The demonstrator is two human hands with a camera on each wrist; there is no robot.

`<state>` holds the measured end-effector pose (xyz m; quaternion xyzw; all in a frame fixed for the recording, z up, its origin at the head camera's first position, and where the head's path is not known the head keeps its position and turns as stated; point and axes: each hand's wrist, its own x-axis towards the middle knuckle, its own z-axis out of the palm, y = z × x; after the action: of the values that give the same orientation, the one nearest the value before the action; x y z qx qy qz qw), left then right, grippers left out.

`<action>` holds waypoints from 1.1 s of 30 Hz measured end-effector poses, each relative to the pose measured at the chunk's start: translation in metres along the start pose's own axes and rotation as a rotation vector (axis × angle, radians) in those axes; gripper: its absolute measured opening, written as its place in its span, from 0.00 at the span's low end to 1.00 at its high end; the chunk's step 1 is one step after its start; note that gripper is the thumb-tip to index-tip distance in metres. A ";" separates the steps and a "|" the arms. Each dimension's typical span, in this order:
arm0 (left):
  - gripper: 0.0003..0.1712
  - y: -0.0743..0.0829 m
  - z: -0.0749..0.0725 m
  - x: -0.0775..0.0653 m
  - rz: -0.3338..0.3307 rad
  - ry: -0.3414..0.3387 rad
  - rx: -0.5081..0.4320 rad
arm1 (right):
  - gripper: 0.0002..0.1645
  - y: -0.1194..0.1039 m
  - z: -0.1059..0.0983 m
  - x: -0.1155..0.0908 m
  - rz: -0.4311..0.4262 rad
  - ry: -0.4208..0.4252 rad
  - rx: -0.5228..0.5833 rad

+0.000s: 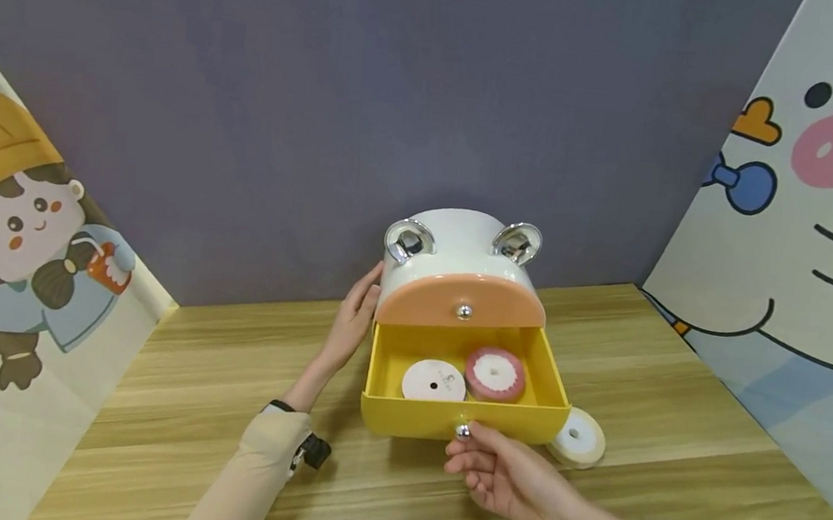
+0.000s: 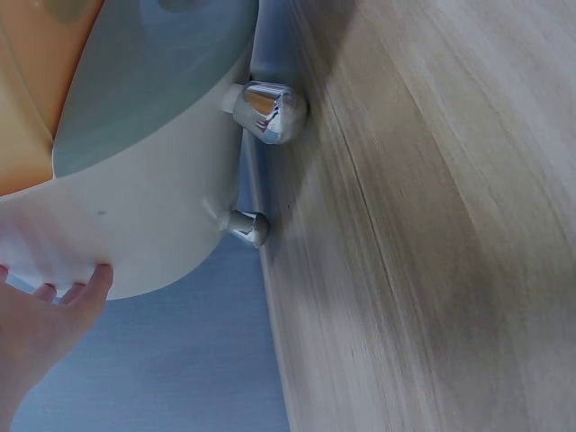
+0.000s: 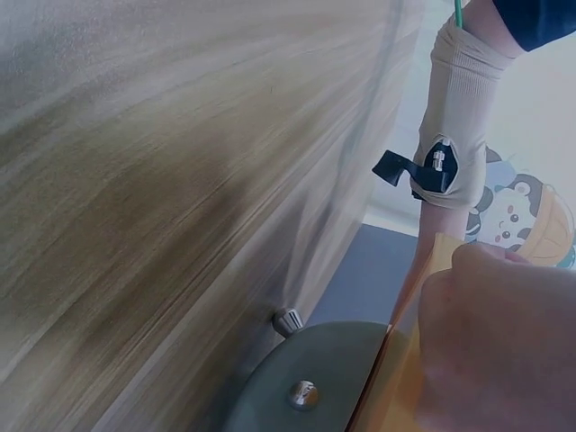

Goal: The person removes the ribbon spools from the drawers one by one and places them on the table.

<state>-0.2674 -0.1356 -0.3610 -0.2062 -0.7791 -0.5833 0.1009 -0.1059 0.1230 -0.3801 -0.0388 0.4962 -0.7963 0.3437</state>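
Note:
A small white storage box point(image 1: 456, 243) with silver ears and a peach upper front stands on the table. Its yellow drawer point(image 1: 401, 418) is pulled out. My right hand point(image 1: 523, 484) pinches the silver drawer knob point(image 1: 462, 434) between thumb and fingers. Flat against the box's left side, the fingers of my left hand point(image 1: 350, 327) rest on the white wall, extended, as the left wrist view also shows. Inside the drawer lie a white-faced spool point(image 1: 424, 376) and a pink ribbon roll point(image 1: 475, 376), side by side.
A cream ribbon roll point(image 1: 590, 448) lies on the wooden table point(image 1: 223, 392) by the drawer's right front corner, partly hidden by it. Behind the box rises a grey-blue wall panel point(image 1: 287, 114). Cartoon-printed panels point(image 1: 777, 270) flank the table on both sides.

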 end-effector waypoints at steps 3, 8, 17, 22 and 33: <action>0.27 0.000 0.000 0.000 0.000 0.002 0.003 | 0.19 0.000 0.000 0.000 -0.001 -0.011 -0.002; 0.27 0.000 -0.001 0.000 0.001 0.006 0.002 | 0.20 -0.001 0.000 0.001 0.003 -0.023 -0.007; 0.28 -0.038 0.001 0.011 0.001 0.018 -0.001 | 0.18 -0.018 0.000 -0.014 0.014 -0.237 -0.159; 0.27 -0.041 0.001 0.010 0.035 0.034 -0.020 | 0.19 -0.054 0.005 -0.026 -0.117 -0.424 -0.374; 0.28 -0.041 0.003 0.009 0.022 0.020 -0.007 | 0.15 -0.126 0.026 -0.013 -0.434 -0.290 -1.231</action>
<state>-0.2935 -0.1406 -0.3933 -0.2093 -0.7738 -0.5868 0.1144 -0.1498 0.1447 -0.2600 -0.4333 0.7899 -0.4057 0.1542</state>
